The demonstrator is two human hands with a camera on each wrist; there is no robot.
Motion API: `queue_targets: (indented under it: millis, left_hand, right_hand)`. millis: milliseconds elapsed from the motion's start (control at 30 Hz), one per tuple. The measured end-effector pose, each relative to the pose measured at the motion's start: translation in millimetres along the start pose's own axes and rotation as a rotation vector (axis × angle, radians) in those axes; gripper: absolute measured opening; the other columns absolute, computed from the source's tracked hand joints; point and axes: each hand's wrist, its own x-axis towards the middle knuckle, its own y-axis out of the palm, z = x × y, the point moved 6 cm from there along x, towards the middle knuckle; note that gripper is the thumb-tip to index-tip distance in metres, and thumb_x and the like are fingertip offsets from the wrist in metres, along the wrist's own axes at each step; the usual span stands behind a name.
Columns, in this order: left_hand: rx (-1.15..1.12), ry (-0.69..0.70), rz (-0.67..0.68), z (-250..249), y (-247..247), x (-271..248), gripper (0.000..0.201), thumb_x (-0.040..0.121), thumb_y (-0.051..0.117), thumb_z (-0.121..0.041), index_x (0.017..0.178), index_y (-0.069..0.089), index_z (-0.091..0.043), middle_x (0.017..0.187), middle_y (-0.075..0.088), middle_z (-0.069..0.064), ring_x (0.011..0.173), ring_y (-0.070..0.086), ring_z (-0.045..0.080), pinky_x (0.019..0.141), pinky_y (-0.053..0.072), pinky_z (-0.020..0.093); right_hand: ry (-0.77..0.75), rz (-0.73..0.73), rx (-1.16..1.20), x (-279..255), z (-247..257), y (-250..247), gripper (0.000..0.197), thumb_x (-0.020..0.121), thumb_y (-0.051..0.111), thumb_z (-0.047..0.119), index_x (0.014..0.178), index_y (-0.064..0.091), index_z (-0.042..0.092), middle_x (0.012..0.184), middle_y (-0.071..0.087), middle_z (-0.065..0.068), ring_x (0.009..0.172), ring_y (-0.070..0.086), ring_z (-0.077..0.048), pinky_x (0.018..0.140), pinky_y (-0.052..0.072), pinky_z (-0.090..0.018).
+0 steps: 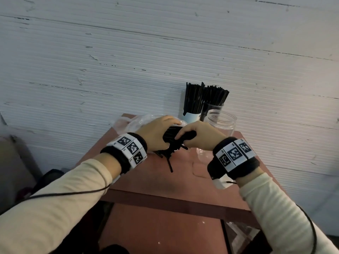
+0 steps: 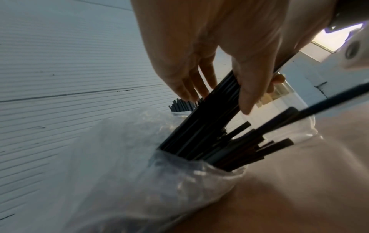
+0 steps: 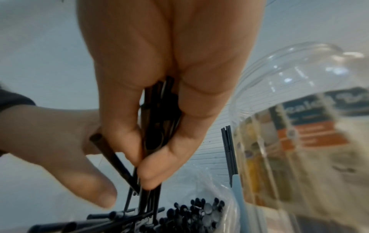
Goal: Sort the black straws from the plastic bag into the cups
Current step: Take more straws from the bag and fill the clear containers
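Note:
A bundle of black straws [image 1: 171, 138] sticks out of the clear plastic bag [image 1: 132, 123] on the red-brown table [image 1: 165, 180]. My left hand [image 1: 158, 132] grips the bundle from the left, thumb on one side and fingers on the other [image 2: 216, 96]. From the right, my right hand [image 1: 191, 136] pinches several of the same straws [image 3: 157, 126] between thumb and fingers. A few straws [image 1: 168, 160] splay out toward me below the hands. At the back stand a white-and-blue cup [image 1: 191, 116] and a clear cup [image 1: 211, 107], both packed with straws. An empty clear jar [image 1: 222, 123] stands beside my right hand.
A ribbed white wall [image 1: 165, 52] rises right behind the cups. The table is narrow, with its front edge [image 1: 165, 198] near my forearms. Cables run from both wrist bands. More straw ends [image 3: 189, 216] lie in the bag mouth below my right hand.

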Motion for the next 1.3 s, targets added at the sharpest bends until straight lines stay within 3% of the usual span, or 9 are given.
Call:
queue_targets:
  millis: [167,333,400,500,667,867,1000,1167,1300]
  left_hand:
    - [0.034,-0.035,0.134,-11.8,14.0,19.2,0.070,0.065,0.082,-0.015,0.128,0.050,-0.021,0.108,0.055,-0.014,0.096,0.051,0.004,0.075,0.036,0.010]
    - [0.032,-0.032,0.082,-7.1,25.4,24.1,0.028,0.075,0.076,-0.013,0.102,0.068,-0.013,0.093,0.070,-0.001,0.089,0.064,0.019,0.073,0.044,0.014]
    - [-0.011,-0.020,0.025,-6.1,22.8,23.3,0.024,0.079,0.072,-0.009,0.103,0.070,-0.009,0.095,0.070,0.000,0.092,0.065,0.019,0.071,0.038,0.008]
    - [-0.026,-0.087,-0.004,2.5,17.0,22.4,0.012,0.085,0.064,-0.009,0.095,0.065,-0.014,0.084,0.063,-0.009,0.085,0.062,0.017,0.072,0.037,0.017]
    - [-0.060,-0.233,-0.013,23.4,14.8,19.1,0.013,0.088,0.064,-0.021,0.095,0.064,-0.011,0.088,0.069,0.003,0.085,0.062,0.021,0.077,0.044,0.027]
    - [-0.141,-0.296,-0.020,23.1,10.1,17.7,0.018,0.090,0.064,-0.026,0.103,0.066,-0.015,0.098,0.070,0.002,0.091,0.062,0.018,0.084,0.046,0.031]
    - [-0.120,-0.319,0.000,24.4,9.2,17.8,0.015,0.092,0.061,-0.026,0.105,0.064,-0.019,0.102,0.069,0.001,0.095,0.061,0.019,0.083,0.044,0.029]
    - [-0.121,-0.326,-0.007,27.9,6.3,17.8,0.011,0.093,0.059,-0.027,0.099,0.063,-0.018,0.099,0.070,0.003,0.093,0.062,0.020,0.084,0.047,0.033]
    - [-0.117,-0.308,-0.065,26.9,1.5,16.1,0.019,0.094,0.058,-0.028,0.106,0.066,-0.016,0.098,0.070,-0.001,0.092,0.061,0.016,0.078,0.041,0.026]
  right_hand:
    - [-0.001,0.023,0.089,-13.8,-4.3,-1.3,0.031,0.080,0.067,0.009,0.100,0.074,0.032,0.081,0.070,0.004,0.066,0.063,-0.007,0.059,0.046,-0.010]
    - [-0.055,-0.026,0.174,-22.7,-5.6,0.3,0.032,0.088,0.064,0.011,0.116,0.069,0.025,0.089,0.069,0.007,0.073,0.064,-0.004,0.068,0.047,-0.009]
    - [-0.087,-0.077,0.246,-24.8,-8.9,-1.4,0.043,0.087,0.066,0.014,0.127,0.060,0.029,0.099,0.069,0.007,0.081,0.066,-0.007,0.078,0.052,-0.017]
    - [0.026,-0.152,0.370,-28.6,-20.3,-5.4,0.060,0.083,0.073,0.022,0.136,0.046,0.029,0.108,0.066,0.001,0.086,0.069,-0.012,0.083,0.056,-0.028]
    - [0.136,-0.109,0.196,-26.2,-20.3,3.7,0.016,0.087,0.063,0.023,0.099,0.063,0.012,0.086,0.073,-0.004,0.080,0.070,-0.020,0.081,0.057,-0.043]
    - [-0.031,0.388,0.185,-12.3,21.7,56.0,0.027,0.098,0.052,0.017,0.123,0.064,0.019,0.097,0.069,-0.004,0.088,0.069,-0.021,0.082,0.057,-0.029]
    - [-0.031,0.523,0.163,0.7,34.8,86.6,0.030,0.099,0.051,0.017,0.128,0.060,0.012,0.085,0.066,0.003,0.078,0.066,-0.014,0.079,0.056,-0.029]
    - [-0.029,0.455,0.119,5.8,28.7,81.6,0.014,0.094,0.060,0.019,0.096,0.068,0.008,0.077,0.067,0.000,0.070,0.064,-0.011,0.072,0.054,-0.024]
    - [0.002,0.126,0.022,1.4,11.7,33.1,0.011,0.090,0.057,0.009,0.095,0.066,0.013,0.072,0.061,0.010,0.061,0.057,-0.003,0.059,0.046,-0.008]
